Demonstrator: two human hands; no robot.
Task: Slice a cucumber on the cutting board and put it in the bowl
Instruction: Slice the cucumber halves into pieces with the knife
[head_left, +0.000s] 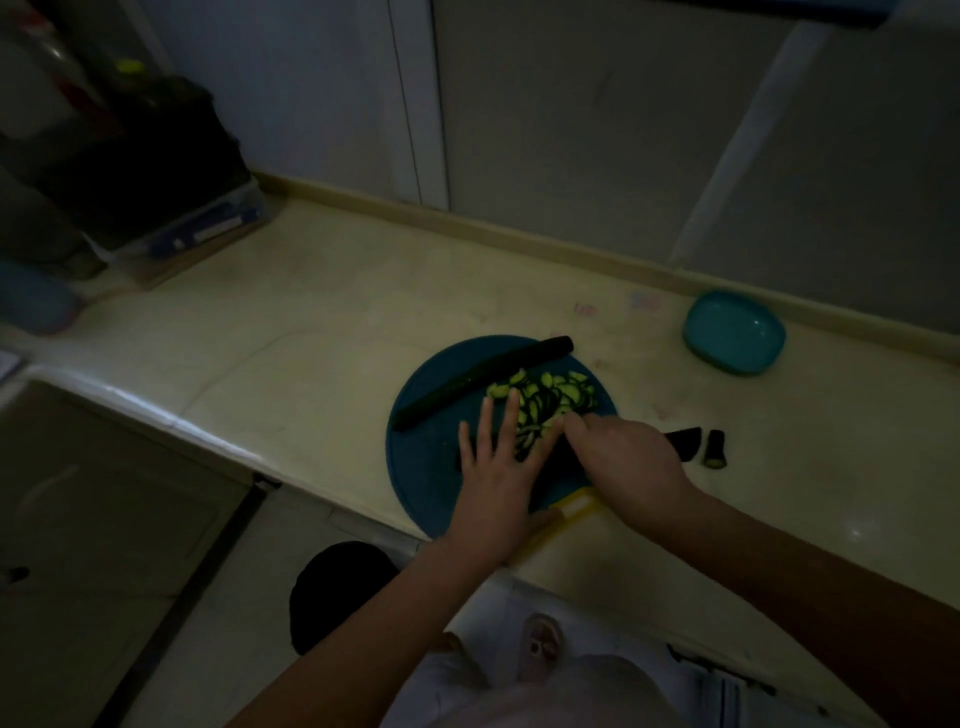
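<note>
Currently, box (208, 228) label at left is reading as blur only. Bowl (727, 361) is sitting right of board (431, 457), well apart. Slices (561, 395) are lying piled on board beside uncut cucumber (478, 382). Left hand (498, 478) is pressing flat, fingers spread, on slices; right hand (628, 457) is curling at pile, grip unclear.
</note>
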